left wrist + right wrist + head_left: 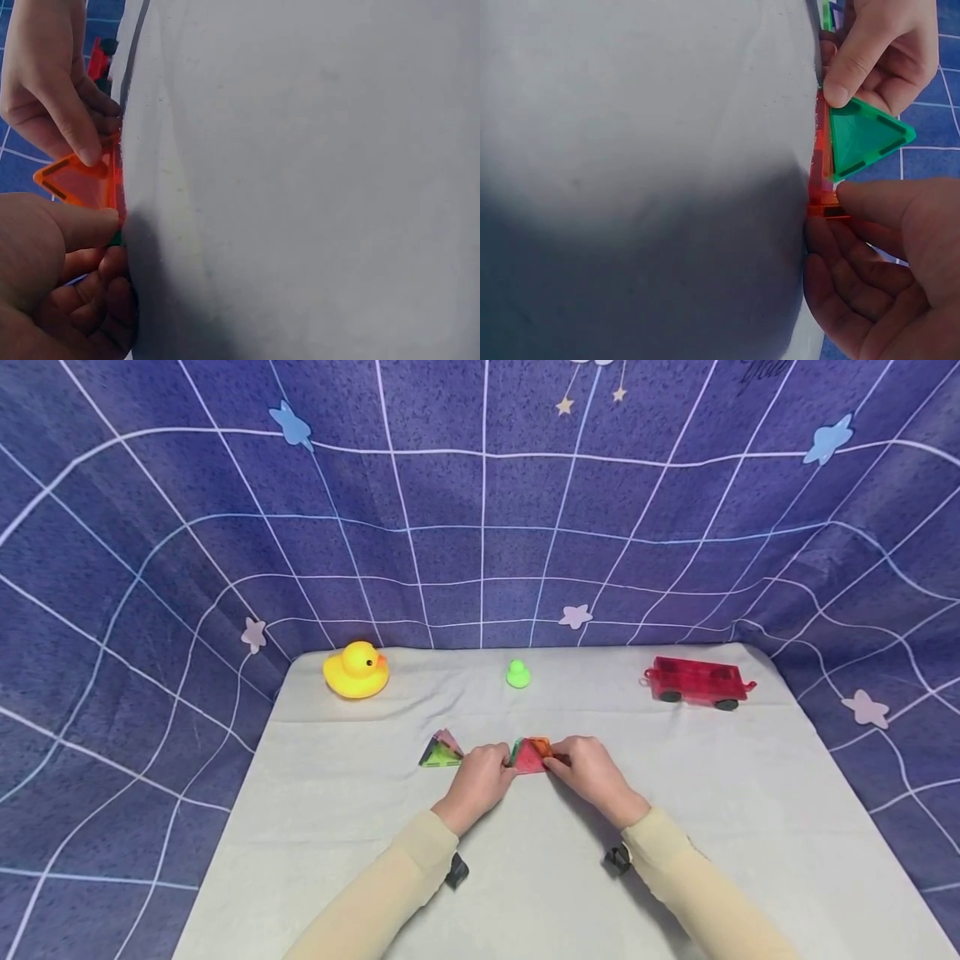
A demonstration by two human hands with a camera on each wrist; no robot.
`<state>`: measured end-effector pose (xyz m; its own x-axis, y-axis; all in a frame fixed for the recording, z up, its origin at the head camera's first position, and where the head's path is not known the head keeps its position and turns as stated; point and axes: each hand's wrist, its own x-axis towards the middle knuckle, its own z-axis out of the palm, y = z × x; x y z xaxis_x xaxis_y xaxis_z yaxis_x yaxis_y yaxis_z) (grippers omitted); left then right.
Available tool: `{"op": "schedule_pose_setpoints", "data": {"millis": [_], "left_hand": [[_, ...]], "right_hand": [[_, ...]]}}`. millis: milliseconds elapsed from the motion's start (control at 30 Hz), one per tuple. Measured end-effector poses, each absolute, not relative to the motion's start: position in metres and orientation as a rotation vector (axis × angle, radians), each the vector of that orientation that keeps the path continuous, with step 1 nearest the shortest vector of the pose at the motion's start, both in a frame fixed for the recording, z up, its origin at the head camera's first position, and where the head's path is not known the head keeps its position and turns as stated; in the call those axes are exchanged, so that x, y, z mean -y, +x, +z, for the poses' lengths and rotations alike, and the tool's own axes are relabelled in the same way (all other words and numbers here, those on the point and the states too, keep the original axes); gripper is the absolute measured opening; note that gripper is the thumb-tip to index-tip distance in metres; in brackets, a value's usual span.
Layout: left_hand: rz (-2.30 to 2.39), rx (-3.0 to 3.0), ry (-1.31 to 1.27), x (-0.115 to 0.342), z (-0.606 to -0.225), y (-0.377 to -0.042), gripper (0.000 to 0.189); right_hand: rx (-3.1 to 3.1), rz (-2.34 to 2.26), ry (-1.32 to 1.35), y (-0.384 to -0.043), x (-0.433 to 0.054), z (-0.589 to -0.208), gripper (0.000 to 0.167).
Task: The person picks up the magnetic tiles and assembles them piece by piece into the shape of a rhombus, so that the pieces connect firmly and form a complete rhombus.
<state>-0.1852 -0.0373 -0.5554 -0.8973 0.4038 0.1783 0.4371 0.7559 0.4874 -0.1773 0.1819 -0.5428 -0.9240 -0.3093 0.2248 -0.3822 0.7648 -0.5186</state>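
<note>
Near the middle of the table, a red triangular magnetic tile (528, 760) faces the head camera, with an orange triangular magnetic tile (82, 180) and a green triangular magnetic tile (866, 139) leaning together behind it. The left hand (483, 777) pinches the green tile at its corner beside the red one. On the other side, the right hand (596, 774) pinches the orange tile's corner between thumb and curled fingers. Just left of the left hand stands a small cluster of tiles (442, 752) in lime green, pink and dark blue.
A yellow rubber duck (356, 672) sits at the back left of the cloth-covered table (337, 810). A small green duck (517, 674) stands at the back middle, a red wheeled wagon (697, 681) at the back right. Behind hangs a blue grid-patterned curtain (450, 552).
</note>
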Motion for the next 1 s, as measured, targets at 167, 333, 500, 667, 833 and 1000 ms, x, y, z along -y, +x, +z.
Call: {"op": "schedule_pose_setpoints", "data": {"millis": [167, 333, 500, 667, 833, 1000], "left_hand": [[-0.781, 2.899, -0.702, 0.036, -0.554, -0.186, 0.031], [-0.726, 2.916, -0.716, 0.036, -0.553, -0.187, 0.027], [-0.68, 2.907, -0.743, 0.035, -0.552, -0.186, 0.024], [-0.634, 2.913, -0.763, 0.034, -0.55, -0.187, 0.024], [-0.571, 2.919, -0.782, 0.032, -0.547, -0.186, 0.024], [-0.5, 2.932, -0.81, 0.03, -0.544, -0.185, 0.02]], "right_hand": [[2.844, 0.855, 0.557, -0.177, -0.18, -0.542, 0.007], [2.844, 0.826, 0.581, -0.176, -0.179, -0.542, 0.01], [2.826, 0.793, 0.608, -0.176, -0.178, -0.543, 0.012], [2.816, 0.754, 0.626, -0.175, -0.177, -0.543, 0.015], [2.806, 0.719, 0.659, -0.174, -0.175, -0.54, 0.013], [2.793, 0.657, 0.677, -0.174, -0.175, -0.541, 0.012]]}}
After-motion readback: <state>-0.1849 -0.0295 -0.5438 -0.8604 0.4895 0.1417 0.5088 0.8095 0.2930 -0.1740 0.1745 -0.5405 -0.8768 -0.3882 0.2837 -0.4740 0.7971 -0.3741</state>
